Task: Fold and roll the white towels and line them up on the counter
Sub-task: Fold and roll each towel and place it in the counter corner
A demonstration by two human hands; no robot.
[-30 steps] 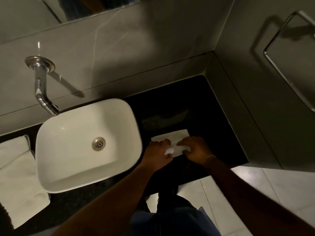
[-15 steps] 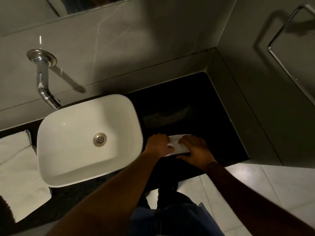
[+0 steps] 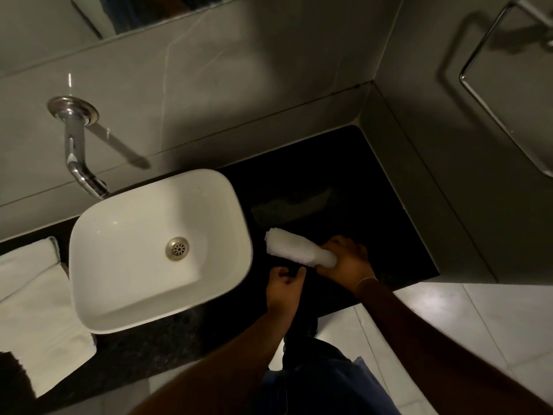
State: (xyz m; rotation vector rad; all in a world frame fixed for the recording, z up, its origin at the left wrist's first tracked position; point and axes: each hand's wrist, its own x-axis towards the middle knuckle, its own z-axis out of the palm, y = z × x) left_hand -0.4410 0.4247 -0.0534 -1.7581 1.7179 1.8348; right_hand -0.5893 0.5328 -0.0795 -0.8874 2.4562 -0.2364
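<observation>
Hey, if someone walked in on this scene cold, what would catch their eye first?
Probably the white sink, bright against the dark counter, with the chrome tap on the wall above it. Next, the rolled towel to the sink's right, gripped at one end by the right hand. More white towels lie flat on the left.

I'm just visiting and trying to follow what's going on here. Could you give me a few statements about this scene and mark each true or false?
1. The right hand grips a rolled towel. True.
2. The left hand also holds that towel. False: it is off it, empty.
3. The towel lies inside the sink. False: it is right of it, over the black counter.
4. More white towels lie left of the sink. True.
</observation>
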